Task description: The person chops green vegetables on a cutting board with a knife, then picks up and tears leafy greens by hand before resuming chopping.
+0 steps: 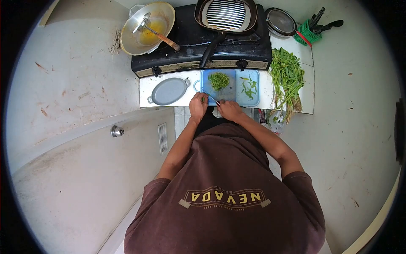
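At the near edge of a blue cutting board (244,100), my right hand (231,111) is closed round the handle of a knife (210,97). Its blade points up and left across the board's corner. My left hand (198,106) has its fingers closed at the board's left corner, beside the blade; a bit of green vegetable (203,100) shows between them. A mound of finely chopped greens (219,81) lies on the board's left half. On the right half are several loose green leaves and trimmings (248,88).
An oval grey plate (170,91) is left of the board. Long leafy greens with roots (287,76) lie at right, overhanging the counter edge. Behind stands a black stove (186,38) with a wok (127,38) and a grill pan (253,21); a sieve (281,22) and green basket (305,34) are farther right.
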Motion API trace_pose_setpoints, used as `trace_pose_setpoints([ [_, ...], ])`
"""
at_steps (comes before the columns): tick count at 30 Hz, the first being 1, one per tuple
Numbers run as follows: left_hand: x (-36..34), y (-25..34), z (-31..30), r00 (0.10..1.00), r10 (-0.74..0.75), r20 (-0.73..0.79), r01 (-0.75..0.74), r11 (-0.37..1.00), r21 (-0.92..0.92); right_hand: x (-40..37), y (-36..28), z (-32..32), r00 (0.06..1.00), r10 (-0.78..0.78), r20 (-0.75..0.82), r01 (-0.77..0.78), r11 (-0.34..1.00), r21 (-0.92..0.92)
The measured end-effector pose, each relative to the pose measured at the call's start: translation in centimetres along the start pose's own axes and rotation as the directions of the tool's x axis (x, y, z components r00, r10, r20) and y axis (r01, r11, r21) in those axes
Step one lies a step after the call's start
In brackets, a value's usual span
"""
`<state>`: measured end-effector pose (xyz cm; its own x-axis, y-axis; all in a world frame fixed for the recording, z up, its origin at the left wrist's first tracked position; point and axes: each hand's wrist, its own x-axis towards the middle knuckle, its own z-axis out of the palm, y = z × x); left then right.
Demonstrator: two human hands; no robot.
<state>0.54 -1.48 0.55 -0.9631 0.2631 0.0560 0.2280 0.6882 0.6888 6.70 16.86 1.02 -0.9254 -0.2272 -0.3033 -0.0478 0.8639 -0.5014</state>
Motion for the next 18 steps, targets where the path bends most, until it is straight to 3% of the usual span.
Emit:
trace_pose_setpoints([
  [6, 0.0, 0.1, 0.0, 1.0, -0.014, 0.017, 0.013, 0.999, 0.03, 1.5, -0.4, 0.2, 1.0, 0.008, 0.007, -0.008, 0.999, 0.046],
  [12, 0.1, 0.0, 0.4, 0.999, -0.033, -0.039, 0.03, 0.996, -0.088, 0.6, 0.7, -0.1, 0.999, 0.027, -0.028, -0.027, 1.0, -0.005],
  [18, 0.1, 0.6, -0.6, 0.999, -0.008, 0.034, 0.007, 1.0, 0.028, 0.8, 0.3, -0.7, 0.999, 0.04, -0.011, -0.04, 0.999, 0.034],
])
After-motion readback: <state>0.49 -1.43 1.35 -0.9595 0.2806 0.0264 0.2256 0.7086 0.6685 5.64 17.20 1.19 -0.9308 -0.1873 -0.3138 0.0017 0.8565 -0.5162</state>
